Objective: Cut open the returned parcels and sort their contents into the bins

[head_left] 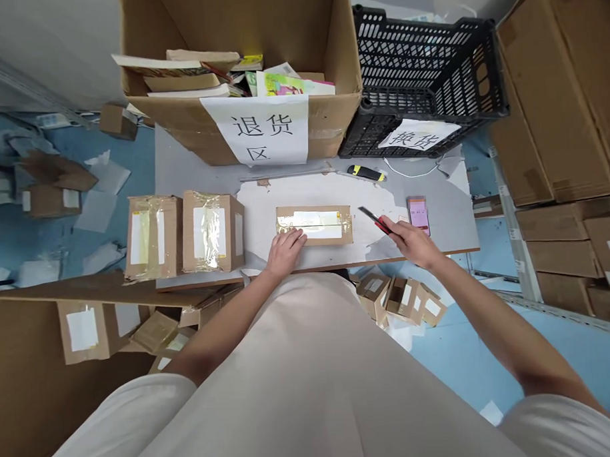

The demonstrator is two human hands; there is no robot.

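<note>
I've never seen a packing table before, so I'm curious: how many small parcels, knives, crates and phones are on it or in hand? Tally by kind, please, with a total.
Small parcels: 3 (long parcel, two boxy parcels)
Knives: 2 (red knife in the right hand, yellow knife)
Crate: 1
Phone: 1
Total: 7

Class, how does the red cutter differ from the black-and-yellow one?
The red cutter is held in the right hand; the black-and-yellow cutter lies on the table. The hand partly hides the red cutter, while the black-and-yellow cutter is uncovered. Both are slim hand tools.
</note>
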